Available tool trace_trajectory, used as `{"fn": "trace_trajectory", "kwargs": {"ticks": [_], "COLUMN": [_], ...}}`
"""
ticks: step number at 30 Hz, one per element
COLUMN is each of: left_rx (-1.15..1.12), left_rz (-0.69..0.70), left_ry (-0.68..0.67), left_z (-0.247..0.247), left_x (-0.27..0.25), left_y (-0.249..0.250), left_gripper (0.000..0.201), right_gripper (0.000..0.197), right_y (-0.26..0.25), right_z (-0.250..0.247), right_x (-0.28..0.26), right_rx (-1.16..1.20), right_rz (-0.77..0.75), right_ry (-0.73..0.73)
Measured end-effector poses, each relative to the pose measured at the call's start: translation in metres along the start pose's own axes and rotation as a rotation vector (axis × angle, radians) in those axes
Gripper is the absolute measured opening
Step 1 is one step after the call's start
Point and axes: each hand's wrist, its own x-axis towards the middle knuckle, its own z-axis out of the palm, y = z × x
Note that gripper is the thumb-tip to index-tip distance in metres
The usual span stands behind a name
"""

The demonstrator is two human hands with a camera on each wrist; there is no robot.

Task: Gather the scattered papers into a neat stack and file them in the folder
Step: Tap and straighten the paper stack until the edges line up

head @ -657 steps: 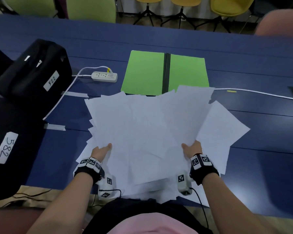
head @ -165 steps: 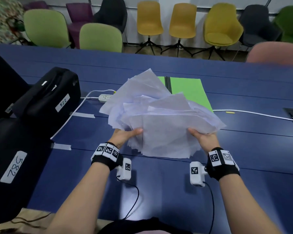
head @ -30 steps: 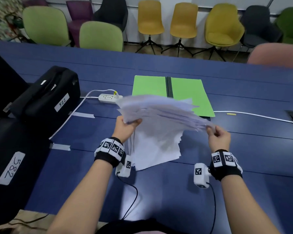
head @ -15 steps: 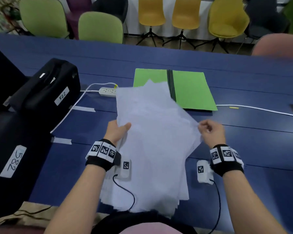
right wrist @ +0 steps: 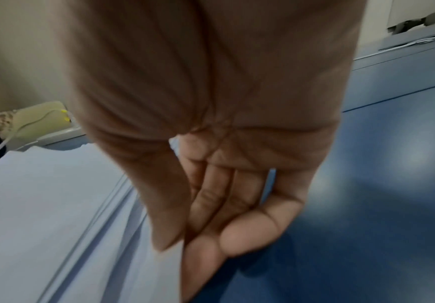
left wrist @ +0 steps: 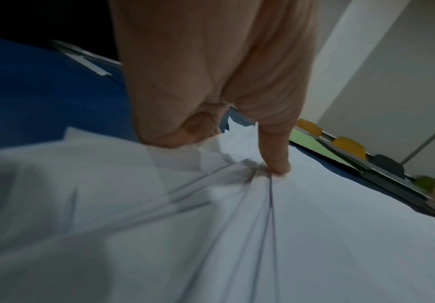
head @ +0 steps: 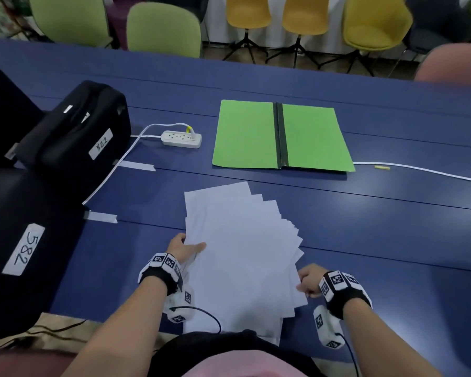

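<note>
Left hand (head: 184, 247) pinching the left edge of the paper stack (head: 242, 257), thumb on top; right hand (head: 309, 280) at its right edge, fingers straight, close together.

Across the top of the frame, a row of chairs: green chairs (head: 163, 28) upper left, yellow chairs (head: 375, 23) centre-right, a pink chair back (head: 452, 63) far right, behind the long blue table (head: 392, 240), glossy with overhead light.

Black wristbands with black-and-white square marker tiles are worn on both bare forearms (head: 158, 270) (head: 343, 288); white marker-tagged camera pods (head: 178, 306) (head: 328, 329) with black cables hang below. A black-and-pink garment (head: 229, 355) is possibly worn.
</note>
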Motion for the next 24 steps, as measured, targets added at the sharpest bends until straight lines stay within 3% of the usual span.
{"fn": "trace_trajectory", "kwargs": {"ticks": [2,4,9,11,15,19,22,24], "left_rx": [0.001,0.002,0.142,0.19,0.18,-0.176,-0.28,-0.243], "left_rz": [-0.006,-0.013,0.017,0.014,0.019,0.029,0.102,0.119], "left_ry": [-0.108,-0.185,-0.069,-0.036,-0.067,-0.161,-0.304,-0.42], "left_z": [-0.001,-0.001,0.007,0.009,0.011,0.011,0.006,0.003], "left_x": [-0.002,-0.002,0.001,-0.001,0.003,0.005,0.008,0.007], "left_y": [0.001,0.004,0.011,0.012,0.006,-0.002,-0.005,-0.004], "left_gripper": [0.055,0.048,0.042,0.044,0.044,0.04,0.049,0.062], "right_gripper": [0.02,0.026,0.033,0.03,0.051,0.081,0.102,0.076], "right_y": [-0.005,-0.014,-0.029,-0.03,-0.025,-0.026,-0.024,-0.026], "right_z": [0.004,0.009,0.016,0.011,0.0,-0.004,-0.009,-0.013], "right_x": [-0.007,-0.004,0.006,0.005,0.003,0.0,0.001,-0.008], "right_rx": [0.007,0.003,0.128,0.275,0.514,0.67,0.903,0.946], "right_rz": [-0.006,-0.027,-0.024,0.031,0.093,0.078,-0.019,-0.116], "right_ry": [-0.091,-0.091,-0.047,0.073,0.435,0.341,0.179,0.037]}}
